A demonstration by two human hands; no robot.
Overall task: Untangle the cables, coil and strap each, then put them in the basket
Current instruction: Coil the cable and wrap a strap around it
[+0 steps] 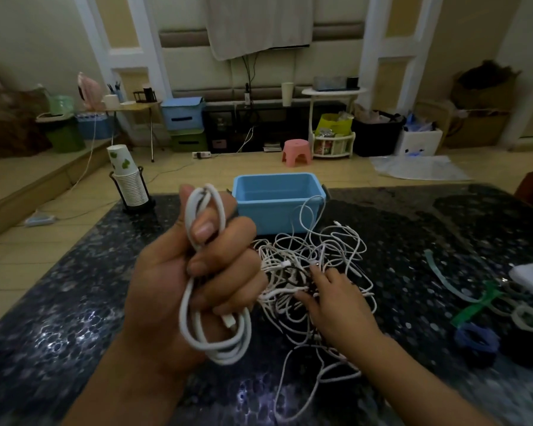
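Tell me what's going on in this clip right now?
A person is sorting cables at a dark table. The left hand grips a coiled white cable, no strap visible on it. The right hand rests on the tangled pile. The blue basket behind looks empty; straps lie at right.

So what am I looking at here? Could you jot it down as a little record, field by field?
left hand: grips a coiled white cable, raised above the table
right hand: fingers spread, resting on the pile
pile: tangled thin white cables on the dark speckled stone table
basket: light blue plastic basket behind the pile, no cable visible inside
straps: green and blue strap rolls at the table's right edge
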